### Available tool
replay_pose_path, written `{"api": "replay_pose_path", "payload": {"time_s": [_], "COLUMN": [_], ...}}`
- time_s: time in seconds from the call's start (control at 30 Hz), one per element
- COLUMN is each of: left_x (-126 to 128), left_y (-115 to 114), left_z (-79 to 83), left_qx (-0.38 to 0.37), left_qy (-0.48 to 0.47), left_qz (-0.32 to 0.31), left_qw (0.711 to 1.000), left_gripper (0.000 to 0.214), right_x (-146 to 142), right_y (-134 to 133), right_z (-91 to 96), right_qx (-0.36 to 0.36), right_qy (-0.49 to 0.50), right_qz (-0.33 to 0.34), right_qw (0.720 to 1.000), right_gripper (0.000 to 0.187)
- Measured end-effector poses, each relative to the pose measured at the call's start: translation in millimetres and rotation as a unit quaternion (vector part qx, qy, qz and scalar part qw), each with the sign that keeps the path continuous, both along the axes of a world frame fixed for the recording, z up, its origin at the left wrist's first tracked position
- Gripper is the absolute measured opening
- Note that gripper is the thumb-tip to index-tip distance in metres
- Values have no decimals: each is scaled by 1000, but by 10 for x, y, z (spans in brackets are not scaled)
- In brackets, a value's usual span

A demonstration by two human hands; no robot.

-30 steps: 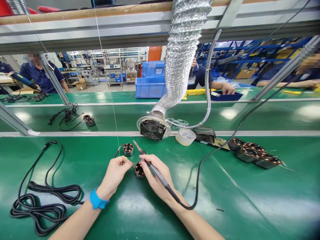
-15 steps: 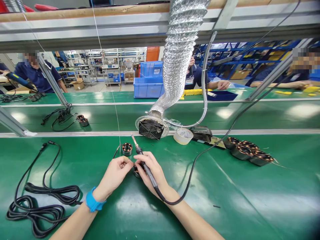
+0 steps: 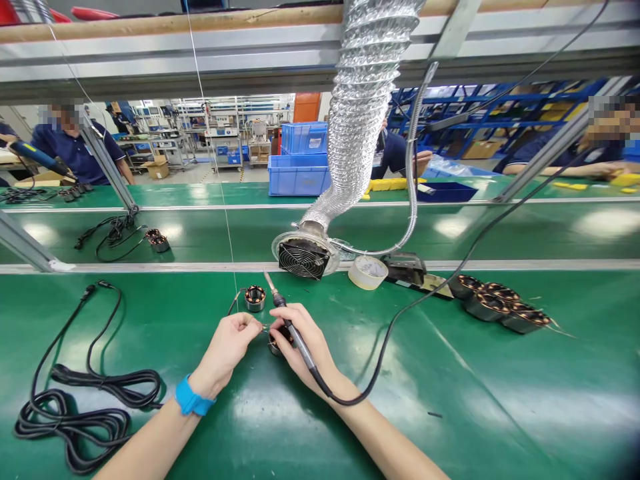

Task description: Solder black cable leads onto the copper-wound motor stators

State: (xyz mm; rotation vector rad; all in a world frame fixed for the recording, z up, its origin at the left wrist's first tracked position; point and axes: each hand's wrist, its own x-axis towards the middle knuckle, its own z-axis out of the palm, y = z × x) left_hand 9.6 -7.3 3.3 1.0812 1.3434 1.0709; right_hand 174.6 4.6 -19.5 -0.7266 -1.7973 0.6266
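My right hand (image 3: 305,337) is closed around a soldering iron (image 3: 296,339), whose tip points up and away toward the fan. Its thumb and fingertips also reach a small copper-wound stator (image 3: 276,343), partly hidden beneath them. Just left of it, my left hand (image 3: 231,343) is pinched on a thin wire by the stator; how far the wire runs inside the fingers is hidden. A thin pale strand (image 3: 227,213) hangs from above and comes down behind my left hand. Another stator (image 3: 255,299), with a dark lead, stands just beyond both hands.
A fan (image 3: 303,259) on a silver duct (image 3: 357,100) hangs ahead, beside a tape roll (image 3: 367,272). Several stators (image 3: 487,305) sit right; coiled black cables (image 3: 75,417) lie left. The iron's cord (image 3: 385,347) arcs rightward. Co-workers sit behind the far belt (image 3: 240,233).
My left hand has drawn slightly left, away from my right fingers, showing more of the stator and wire. The stator and cable on the far belt shifted left. A co-worker's hand moved left.
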Motion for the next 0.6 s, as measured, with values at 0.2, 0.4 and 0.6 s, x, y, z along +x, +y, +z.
{"api": "replay_pose_path", "payload": {"time_s": [0.2, 0.4, 0.6], "left_x": [19, 62, 70], "left_y": [-11, -40, -62], "left_z": [-25, -35, -33], "left_qx": [16, 54, 63], "left_qy": [19, 64, 74], "left_qz": [8, 6, 2], "left_qw": [1000, 996, 995], "left_gripper": [20, 18, 18], "right_x": [-65, -113, -74], "right_y": [-44, -65, -81], "right_z": [-7, -21, 28], "right_qx": [-40, -84, -70], "right_qy": [30, 57, 65], "right_qz": [-35, -74, -113], "right_qw": [998, 992, 989], "right_gripper": [34, 35, 22]}}
